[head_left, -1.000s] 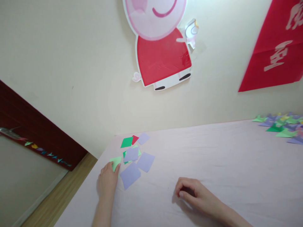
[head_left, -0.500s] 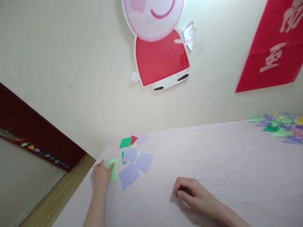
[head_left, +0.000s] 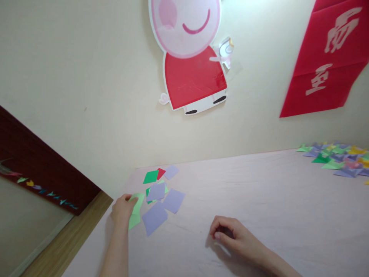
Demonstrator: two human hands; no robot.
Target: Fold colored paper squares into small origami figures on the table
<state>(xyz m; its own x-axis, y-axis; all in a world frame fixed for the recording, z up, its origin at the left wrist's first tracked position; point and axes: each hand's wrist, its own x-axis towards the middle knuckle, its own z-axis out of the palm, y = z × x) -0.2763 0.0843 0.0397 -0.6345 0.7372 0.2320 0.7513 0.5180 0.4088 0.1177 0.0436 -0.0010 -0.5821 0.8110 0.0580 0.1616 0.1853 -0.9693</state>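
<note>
My left hand [head_left: 122, 209] pinches a light green paper square [head_left: 136, 211] near the left edge of the pale pink table [head_left: 259, 200]. The square's top is lifted and bent under my fingers. Just to its right lie loose squares: a lavender one [head_left: 155, 218], another lavender one [head_left: 173, 200], a dark green one [head_left: 150, 177] and a red one [head_left: 160, 173]. My right hand [head_left: 235, 238] rests on the table in a loose fist, fingers curled under; nothing shows inside it.
A heap of folded paper shapes [head_left: 337, 159] in green, purple and yellow lies at the far right by the wall. A cartoon pig cutout [head_left: 190, 57] and a red paper banner [head_left: 323, 65] hang on the wall. Wooden floor [head_left: 66, 242] lies left of the table.
My left hand has dragged the light green square left and toward me, away from the pile, and has lifted its edge. The right hand has stayed put.
</note>
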